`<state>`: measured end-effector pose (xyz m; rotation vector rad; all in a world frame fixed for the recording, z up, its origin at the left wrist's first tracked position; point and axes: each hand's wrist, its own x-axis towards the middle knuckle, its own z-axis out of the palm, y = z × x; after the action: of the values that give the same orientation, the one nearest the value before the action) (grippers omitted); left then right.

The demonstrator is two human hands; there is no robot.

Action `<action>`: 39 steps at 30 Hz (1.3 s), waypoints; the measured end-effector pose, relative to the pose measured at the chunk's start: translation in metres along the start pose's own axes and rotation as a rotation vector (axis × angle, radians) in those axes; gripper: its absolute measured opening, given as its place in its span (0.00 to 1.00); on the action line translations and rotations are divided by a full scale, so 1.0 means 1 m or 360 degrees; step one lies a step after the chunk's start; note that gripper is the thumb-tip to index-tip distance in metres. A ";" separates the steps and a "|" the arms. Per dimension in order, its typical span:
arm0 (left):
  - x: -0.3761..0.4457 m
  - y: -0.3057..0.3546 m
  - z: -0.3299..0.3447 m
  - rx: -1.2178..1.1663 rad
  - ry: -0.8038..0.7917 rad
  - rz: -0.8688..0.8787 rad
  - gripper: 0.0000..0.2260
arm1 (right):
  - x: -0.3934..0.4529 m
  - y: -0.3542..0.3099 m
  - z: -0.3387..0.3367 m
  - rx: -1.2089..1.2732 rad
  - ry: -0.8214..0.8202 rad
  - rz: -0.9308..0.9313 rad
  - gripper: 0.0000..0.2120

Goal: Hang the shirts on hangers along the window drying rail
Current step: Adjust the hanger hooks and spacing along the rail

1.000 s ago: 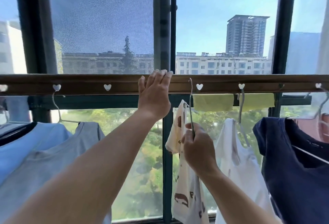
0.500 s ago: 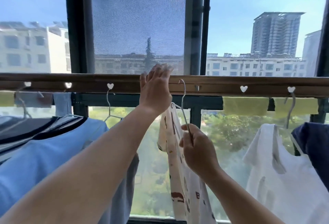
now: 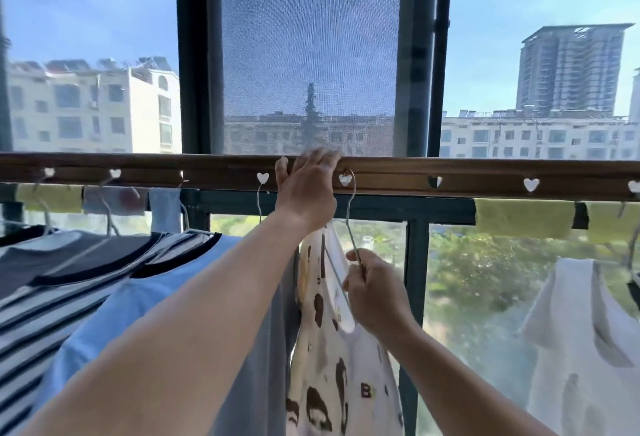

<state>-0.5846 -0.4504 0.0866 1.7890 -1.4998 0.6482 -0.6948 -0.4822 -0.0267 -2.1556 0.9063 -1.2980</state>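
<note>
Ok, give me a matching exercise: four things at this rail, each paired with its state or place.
Things:
1. left hand
2. right hand
3. printed shirt
4. striped shirt

States:
A. hangs at far left
B. pinches the hanger wire
C. rests on the rail
D. hangs below the right hand's hanger

Pairs: 1-C, 2-B, 3-D, 4-A
</note>
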 end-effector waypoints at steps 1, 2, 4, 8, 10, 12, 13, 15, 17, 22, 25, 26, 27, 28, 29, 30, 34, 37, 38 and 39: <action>-0.001 0.000 -0.001 -0.0009 -0.0009 0.0016 0.36 | 0.001 -0.001 0.004 0.0012 -0.0013 0.0020 0.14; -0.001 -0.002 -0.002 -0.0017 -0.0012 0.0031 0.36 | 0.002 -0.002 0.009 0.0016 -0.0024 0.0045 0.15; -0.002 -0.004 -0.003 -0.0036 -0.0011 0.0047 0.36 | 0.003 -0.002 0.018 0.0041 -0.0044 0.0109 0.16; -0.004 -0.007 -0.004 -0.0052 0.0003 0.0088 0.37 | 0.004 0.001 0.027 0.0082 -0.0057 0.0185 0.18; -0.005 -0.009 -0.002 -0.0069 -0.0004 0.0096 0.38 | 0.005 0.000 0.029 0.0097 -0.0061 0.0205 0.18; -0.006 -0.009 -0.001 -0.0089 -0.0029 0.0070 0.37 | 0.006 -0.001 0.029 0.0063 -0.0071 0.0213 0.18; -0.007 -0.008 0.000 -0.0093 -0.0037 0.0051 0.37 | 0.007 -0.002 0.028 0.0047 -0.0089 0.0214 0.18; -0.008 -0.006 0.002 -0.0099 -0.0031 0.0016 0.35 | 0.006 -0.005 0.023 0.0025 -0.0130 0.0219 0.19; -0.008 -0.002 0.005 -0.0117 0.0030 -0.0008 0.34 | 0.003 -0.010 0.018 -0.0026 -0.0079 0.0187 0.21; -0.011 0.026 0.017 -0.0192 0.0157 0.0194 0.33 | -0.004 -0.012 -0.006 -0.0146 0.0321 0.0027 0.20; -0.013 0.055 0.029 -0.0345 0.0287 0.0263 0.30 | -0.005 -0.008 -0.030 -0.0201 0.0445 -0.0034 0.20; -0.013 0.065 0.034 -0.0404 0.0311 0.0267 0.29 | -0.006 -0.005 -0.039 -0.0231 0.0473 -0.0053 0.20; -0.013 0.077 0.040 -0.0456 0.0322 0.0279 0.29 | -0.006 -0.001 -0.051 -0.0271 0.0496 -0.0069 0.20; -0.014 0.087 0.045 -0.0488 0.0318 0.0298 0.29 | -0.006 0.003 -0.061 -0.0305 0.0517 -0.0079 0.20; -0.015 0.095 0.051 -0.0505 0.0307 0.0317 0.29 | -0.006 0.008 -0.070 -0.0342 0.0544 -0.0082 0.20; -0.015 0.104 0.056 -0.0507 0.0296 0.0332 0.29 | -0.005 0.011 -0.080 -0.0385 0.0580 -0.0094 0.21; -0.014 0.144 0.073 -0.0441 0.0277 0.0398 0.25 | -0.003 0.030 -0.128 -0.0496 0.0660 -0.0063 0.24; -0.012 0.173 0.085 -0.0449 0.0292 0.0483 0.21 | -0.005 0.047 -0.164 -0.0651 0.0600 0.0023 0.26; -0.012 0.182 0.090 -0.0453 0.0302 0.0508 0.21 | -0.006 0.052 -0.175 -0.0702 0.0580 0.0062 0.26; -0.011 0.195 0.095 -0.0454 0.0317 0.0531 0.20 | -0.007 0.058 -0.189 -0.0758 0.0554 0.0103 0.27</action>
<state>-0.7834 -0.5334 0.0572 1.2363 -1.6719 0.7101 -0.8837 -0.5261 0.0146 -2.2453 1.5457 -1.5786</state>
